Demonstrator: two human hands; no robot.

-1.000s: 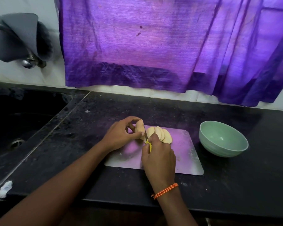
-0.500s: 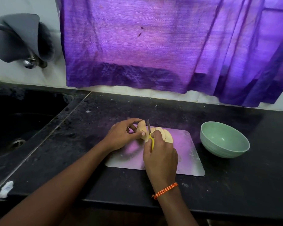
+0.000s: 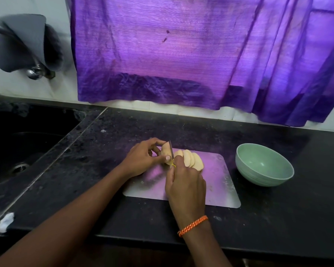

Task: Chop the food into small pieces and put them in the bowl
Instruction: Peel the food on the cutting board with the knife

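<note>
A purple curtain hangs across twelve o'clock, its hem just above the black speckled desk. At ten o'clock a grey cloth drapes over a metal tap on the white wall. Below it, at nine o'clock, a dark sink is sunk into the desk, its round drain showing. A crumpled white scrap lies at the desk's front edge, at eight o'clock.
</note>
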